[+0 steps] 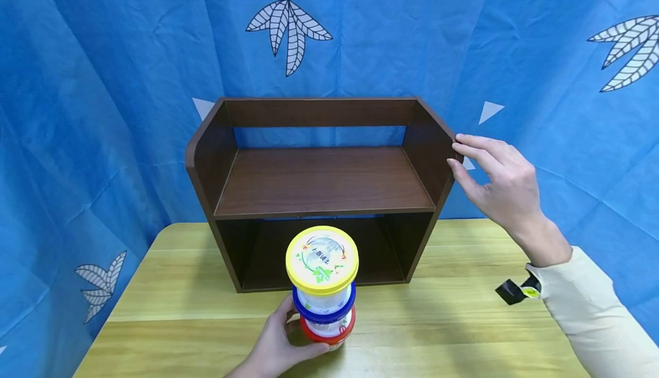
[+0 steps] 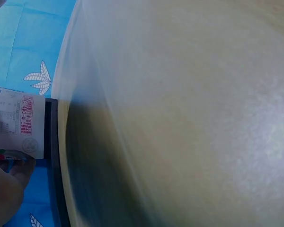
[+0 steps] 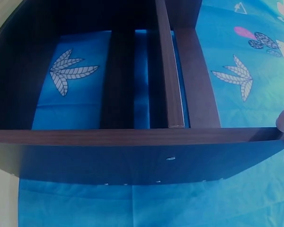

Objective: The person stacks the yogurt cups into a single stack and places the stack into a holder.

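Observation:
Three round white tubs stand in a stack in front of the shelf in the head view. The top tub has a yellow lid (image 1: 322,261), the middle a blue lid (image 1: 325,308), the bottom a red lid (image 1: 334,334). My left hand (image 1: 278,338) grips the lower part of the stack, its thumb in front. Part of a labelled white tub (image 2: 16,123) appears at the left of the left wrist view, above the fingers. My right hand (image 1: 501,178) holds the upper front corner of the brown two-tier shelf's right side panel (image 1: 435,149) with thumb and fingertips.
The brown shelf (image 1: 329,180) stands on the wooden table (image 1: 170,309), close to the blue patterned curtain (image 1: 370,35) behind it. The shelf has an upper board and a lower compartment. A black strap (image 1: 512,292) hangs at the right wrist.

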`<action>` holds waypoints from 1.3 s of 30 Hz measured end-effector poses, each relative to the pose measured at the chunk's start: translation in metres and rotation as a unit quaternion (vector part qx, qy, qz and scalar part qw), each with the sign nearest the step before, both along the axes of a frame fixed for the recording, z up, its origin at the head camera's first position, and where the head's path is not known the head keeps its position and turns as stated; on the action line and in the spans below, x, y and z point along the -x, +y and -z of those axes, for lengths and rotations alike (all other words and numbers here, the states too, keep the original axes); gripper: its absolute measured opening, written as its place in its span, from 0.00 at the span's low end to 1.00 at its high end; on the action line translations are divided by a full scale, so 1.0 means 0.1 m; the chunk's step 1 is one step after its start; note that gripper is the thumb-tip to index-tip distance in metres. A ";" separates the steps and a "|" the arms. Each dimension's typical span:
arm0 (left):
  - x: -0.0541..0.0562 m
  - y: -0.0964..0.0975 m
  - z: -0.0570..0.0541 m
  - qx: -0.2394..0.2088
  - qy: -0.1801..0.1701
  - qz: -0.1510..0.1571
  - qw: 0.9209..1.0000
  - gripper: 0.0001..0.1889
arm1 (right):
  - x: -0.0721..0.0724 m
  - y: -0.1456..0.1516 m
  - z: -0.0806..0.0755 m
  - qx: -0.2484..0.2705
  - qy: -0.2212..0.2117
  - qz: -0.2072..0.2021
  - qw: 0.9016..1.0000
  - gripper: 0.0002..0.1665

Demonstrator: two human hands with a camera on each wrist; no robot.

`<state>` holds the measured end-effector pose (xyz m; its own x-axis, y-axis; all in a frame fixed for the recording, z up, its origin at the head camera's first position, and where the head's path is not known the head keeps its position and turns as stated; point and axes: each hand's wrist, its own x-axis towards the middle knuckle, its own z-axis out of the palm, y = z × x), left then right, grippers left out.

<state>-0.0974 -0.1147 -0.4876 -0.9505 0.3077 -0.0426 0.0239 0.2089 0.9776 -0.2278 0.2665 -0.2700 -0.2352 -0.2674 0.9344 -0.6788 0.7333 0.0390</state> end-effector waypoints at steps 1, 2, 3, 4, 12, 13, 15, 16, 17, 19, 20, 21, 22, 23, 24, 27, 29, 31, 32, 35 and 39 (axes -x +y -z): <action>0.00 0.00 -0.01 -0.002 0.000 0.001 1.000 0.43 | 0.01 0.00 0.00 0.001 0.004 -0.003 1.000 0.17; 0.01 0.00 -0.03 -0.002 0.001 0.004 1.000 0.43 | 0.01 0.00 0.00 0.001 0.007 -0.005 1.000 0.17; 0.01 0.00 -0.04 -0.002 0.002 0.005 1.000 0.43 | 0.01 0.00 -0.01 0.000 0.010 -0.006 1.000 0.17; 0.02 0.00 -0.06 0.001 0.003 0.006 1.000 0.43 | 0.01 0.01 -0.01 -0.001 0.012 -0.005 1.000 0.17; 0.05 -0.04 -0.19 0.002 0.064 0.009 0.998 0.41 | -0.01 -0.02 -0.04 -0.017 0.016 -0.004 1.000 0.19; 0.06 -0.05 -0.20 0.001 0.076 0.012 0.997 0.40 | -0.01 -0.02 -0.04 -0.017 0.016 -0.004 1.000 0.19; 0.07 -0.07 -0.24 -0.005 0.100 0.017 0.995 0.40 | -0.01 -0.02 -0.04 -0.015 0.017 -0.004 1.000 0.20; 0.08 -0.08 -0.26 -0.007 0.110 0.019 0.994 0.40 | -0.01 -0.03 -0.04 -0.014 0.016 -0.004 1.000 0.20; 0.08 -0.08 -0.29 -0.011 0.119 0.022 0.993 0.40 | -0.01 -0.03 -0.04 -0.013 0.015 -0.004 1.000 0.20; 0.10 -0.09 -0.35 -0.011 0.132 0.022 0.991 0.40 | -0.02 -0.03 -0.04 -0.011 0.011 -0.002 1.000 0.20; 0.12 -0.10 -0.38 -0.011 0.141 0.023 0.990 0.40 | -0.02 -0.03 -0.04 -0.010 0.009 0.000 1.000 0.20; 0.13 -0.10 -0.42 -0.010 0.145 0.021 0.989 0.40 | -0.02 -0.03 -0.04 -0.008 0.007 0.000 1.000 0.20; 0.14 -0.11 -0.46 -0.009 0.155 0.022 0.988 0.41 | -0.02 -0.03 -0.04 -0.006 0.005 0.001 1.000 0.20; 0.15 -0.11 -0.49 -0.009 0.164 0.022 0.986 0.41 | -0.02 -0.04 -0.04 -0.005 0.003 0.002 1.000 0.20; 0.17 -0.12 -0.53 -0.008 0.176 0.023 0.984 0.40 | -0.03 -0.04 -0.04 -0.004 0.001 0.003 1.000 0.20; 0.21 -0.13 -0.62 -0.014 0.206 0.029 0.978 0.40 | -0.03 -0.04 -0.03 0.000 0.000 0.002 1.000 0.20; 0.23 -0.14 -0.67 -0.017 0.223 0.033 0.974 0.40 | -0.03 -0.04 -0.03 0.001 0.002 0.003 1.000 0.20; 0.25 -0.15 -0.72 -0.016 0.230 0.033 0.972 0.40 | -0.03 -0.04 -0.03 0.002 0.003 0.002 1.000 0.20; 0.26 -0.16 -0.75 -0.016 0.230 0.033 0.972 0.40 | -0.03 -0.04 -0.03 0.004 0.003 0.002 1.000 0.20; 0.28 -0.18 -0.85 -0.011 0.229 0.033 0.973 0.40 | -0.04 -0.03 -0.03 0.004 0.003 0.002 1.000 0.19; 0.33 -0.18 -0.98 -0.006 0.226 0.031 0.974 0.40 | -0.04 -0.03 -0.03 0.000 0.007 -0.001 1.000 0.20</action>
<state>-0.1299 -0.1326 -0.3895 -0.8509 0.3623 0.3803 0.4646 0.1814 0.8668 -0.2239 0.2636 -0.2675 -0.2215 -0.2680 0.9376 -0.6791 0.7324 0.0489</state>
